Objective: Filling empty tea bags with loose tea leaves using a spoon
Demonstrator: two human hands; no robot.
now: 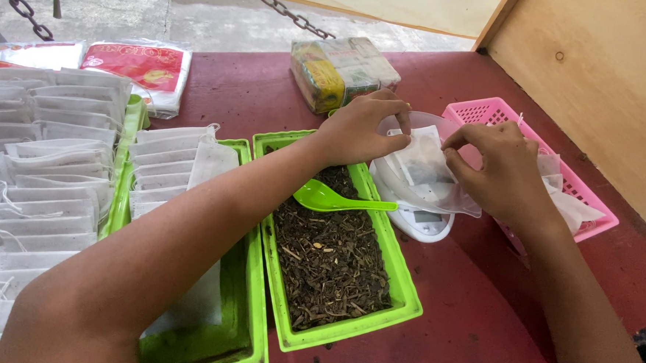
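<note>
Wrapped packet block (343,72), chain (296,18)

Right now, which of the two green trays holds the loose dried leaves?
The right green tray, beside the scale; a green spoon lies on its leaves. The left green tray holds only white bags.

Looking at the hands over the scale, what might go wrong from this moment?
1. Both hands, left hand and right hand, pinch a small white bag above the bowl on the scale; if the grip slips, the contents may spill.
2. The green spoon lies loose on the dried leaves in the green tray; the left forearm passes close and may knock it.
3. Pressing on the bowl may upset the scale.
</note>
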